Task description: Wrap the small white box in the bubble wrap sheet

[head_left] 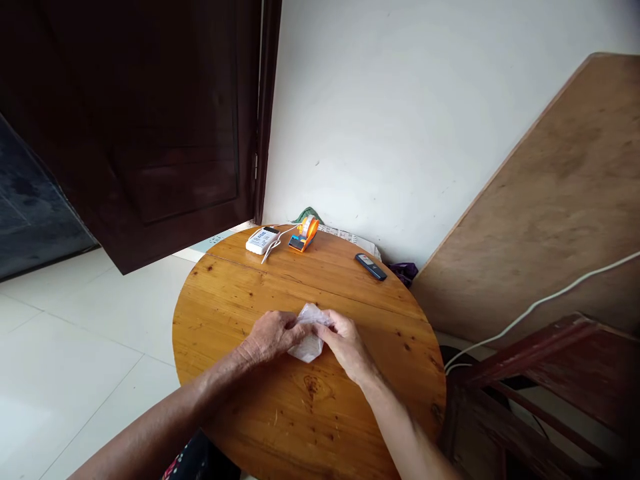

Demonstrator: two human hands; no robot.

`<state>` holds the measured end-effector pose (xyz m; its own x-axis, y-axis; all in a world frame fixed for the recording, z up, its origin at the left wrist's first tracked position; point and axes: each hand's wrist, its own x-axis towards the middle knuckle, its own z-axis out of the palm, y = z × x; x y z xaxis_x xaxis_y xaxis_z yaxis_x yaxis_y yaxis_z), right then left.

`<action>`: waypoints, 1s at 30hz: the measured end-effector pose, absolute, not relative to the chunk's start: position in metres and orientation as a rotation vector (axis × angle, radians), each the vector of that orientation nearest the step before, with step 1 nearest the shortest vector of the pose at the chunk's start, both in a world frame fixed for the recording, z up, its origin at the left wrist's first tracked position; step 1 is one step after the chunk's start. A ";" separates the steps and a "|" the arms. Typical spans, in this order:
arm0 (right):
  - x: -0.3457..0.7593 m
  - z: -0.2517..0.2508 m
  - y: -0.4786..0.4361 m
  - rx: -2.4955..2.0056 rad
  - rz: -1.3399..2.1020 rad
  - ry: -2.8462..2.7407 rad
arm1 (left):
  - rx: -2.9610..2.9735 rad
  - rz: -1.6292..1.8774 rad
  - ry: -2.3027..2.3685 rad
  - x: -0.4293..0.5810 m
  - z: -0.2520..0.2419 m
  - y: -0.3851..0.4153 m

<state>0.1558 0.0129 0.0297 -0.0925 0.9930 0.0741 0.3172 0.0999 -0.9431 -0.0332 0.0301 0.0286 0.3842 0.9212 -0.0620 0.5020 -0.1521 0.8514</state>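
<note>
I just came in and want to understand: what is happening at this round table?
A person sits at the round wooden table and holds a small clear plastic bag with both hands. The left hand and the right hand pinch it from either side, just above the tabletop. At the far edge lie a white box with a cord, an orange tape dispenser and a dark handset, all untouched.

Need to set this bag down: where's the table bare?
Bare wood: left of the left hand out to the table rim, right of the right hand likewise, and between the forearms. Both hands pinch the plastic bag mid-table. Crowded far edge: white box, orange tape dispenser, dark handset.
</note>
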 end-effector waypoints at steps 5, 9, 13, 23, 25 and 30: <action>0.150 0.022 0.034 -1.362 1.135 -1.431 | 1.563 0.684 0.876 -0.036 0.030 0.042; 0.150 0.024 0.032 -1.309 1.206 -1.386 | 1.313 0.712 0.705 -0.036 0.021 0.051; 0.155 0.022 0.025 -1.224 1.252 -1.291 | 1.154 0.854 0.720 -0.030 0.008 0.052; 0.147 0.017 0.026 -1.248 1.130 -1.261 | 1.182 0.900 0.633 -0.030 0.003 0.047; 0.146 0.016 0.027 -1.251 1.130 -1.229 | 1.209 0.872 0.679 -0.031 0.005 0.048; 0.146 0.016 0.029 -1.256 1.193 -1.200 | 1.252 0.840 0.747 -0.031 0.007 0.048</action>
